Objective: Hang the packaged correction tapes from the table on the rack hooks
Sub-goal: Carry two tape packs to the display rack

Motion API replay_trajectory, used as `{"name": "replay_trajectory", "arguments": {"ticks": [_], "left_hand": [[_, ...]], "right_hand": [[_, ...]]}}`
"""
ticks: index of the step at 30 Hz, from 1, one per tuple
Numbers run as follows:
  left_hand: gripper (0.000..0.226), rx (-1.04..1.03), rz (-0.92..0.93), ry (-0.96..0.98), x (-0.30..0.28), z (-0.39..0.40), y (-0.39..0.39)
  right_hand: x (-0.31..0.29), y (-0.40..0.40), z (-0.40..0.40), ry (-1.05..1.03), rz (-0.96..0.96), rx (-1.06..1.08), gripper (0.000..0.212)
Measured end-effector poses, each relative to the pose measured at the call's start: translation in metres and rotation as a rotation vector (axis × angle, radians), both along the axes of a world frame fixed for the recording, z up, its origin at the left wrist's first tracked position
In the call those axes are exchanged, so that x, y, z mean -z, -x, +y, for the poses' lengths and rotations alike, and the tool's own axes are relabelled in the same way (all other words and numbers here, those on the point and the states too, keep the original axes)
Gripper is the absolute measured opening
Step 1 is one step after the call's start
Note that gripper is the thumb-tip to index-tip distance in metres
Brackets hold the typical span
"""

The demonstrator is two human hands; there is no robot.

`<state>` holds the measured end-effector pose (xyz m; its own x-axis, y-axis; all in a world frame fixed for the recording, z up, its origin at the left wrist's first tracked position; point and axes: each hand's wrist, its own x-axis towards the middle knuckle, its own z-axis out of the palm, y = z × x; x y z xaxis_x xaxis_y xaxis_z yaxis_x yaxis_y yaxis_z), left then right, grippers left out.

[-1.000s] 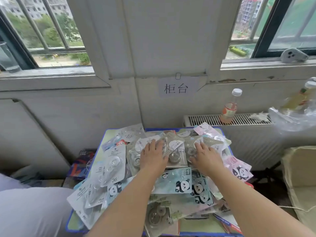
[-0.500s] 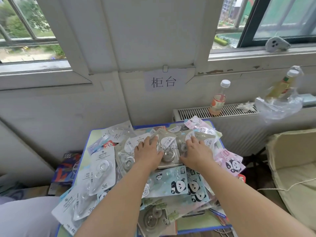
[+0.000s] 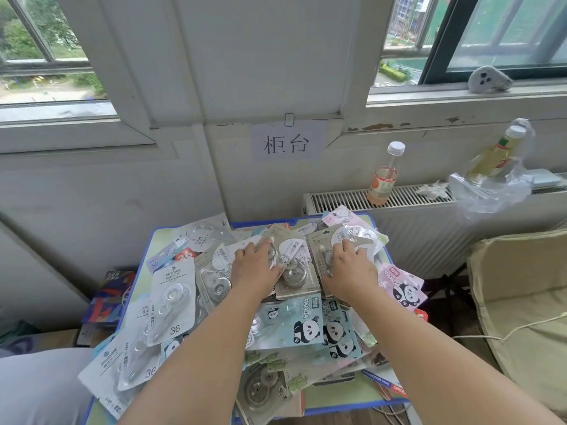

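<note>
A heap of packaged correction tapes covers the small blue-rimmed table (image 3: 380, 231): beige packs in the middle, white packs (image 3: 175, 299) at the left, blue panda packs (image 3: 294, 326) in front and pink panda packs (image 3: 402, 286) at the right. My left hand (image 3: 254, 268) lies palm down on the beige packs, its thumb against the central beige pack (image 3: 294, 271). My right hand (image 3: 346, 268) rests with spread fingers on the neighbouring beige pack (image 3: 352, 237). No rack or hooks are in view.
A radiator (image 3: 337, 199) behind the table carries a drink bottle (image 3: 385, 176) and a plastic bag with a second bottle (image 3: 491, 179). A paper sign (image 3: 287, 144) hangs on the wall. A beige cushion (image 3: 521, 286) lies right, a printed box (image 3: 110, 296) on the floor left.
The head view has swung a little to the right and dipped. Both hands stay spread on the same beige packs at the middle of the heap, barely shifted.
</note>
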<state>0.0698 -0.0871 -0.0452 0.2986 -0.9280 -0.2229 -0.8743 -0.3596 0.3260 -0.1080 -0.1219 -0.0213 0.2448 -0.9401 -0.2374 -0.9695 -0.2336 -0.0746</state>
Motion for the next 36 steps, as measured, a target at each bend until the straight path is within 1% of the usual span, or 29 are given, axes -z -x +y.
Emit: {"name": "replay_trajectory", "arguments": {"ticks": [8,14,20,24,28,33,36], "left_hand": [[0.069,-0.068,0.017,0.102,-0.007,0.005,0.009],[0.071,-0.095,0.038,0.144,-0.018,0.013,0.025],[0.079,-0.103,0.039,0.183,-0.04,0.02,0.052],[0.079,-0.043,0.063,0.192,-0.05,0.018,0.08],[0.078,0.052,0.068,0.199,-0.057,0.013,0.112],[0.078,0.212,0.095,0.198,-0.063,0.018,0.146],[0.079,0.319,0.066,0.194,-0.059,0.022,0.158]], "right_hand": [[-0.003,0.007,0.003,0.025,-0.031,0.03,0.055],[-0.011,0.027,0.009,0.059,-0.076,0.066,0.06],[-0.024,0.054,0.02,0.079,-0.155,0.125,0.052],[-0.035,0.075,0.029,0.095,-0.178,0.178,0.053],[-0.043,0.103,0.039,0.12,-0.175,0.279,0.058],[-0.045,0.135,0.063,0.153,-0.14,0.447,0.062],[-0.042,0.15,0.085,0.163,-0.158,0.569,0.061]]}}
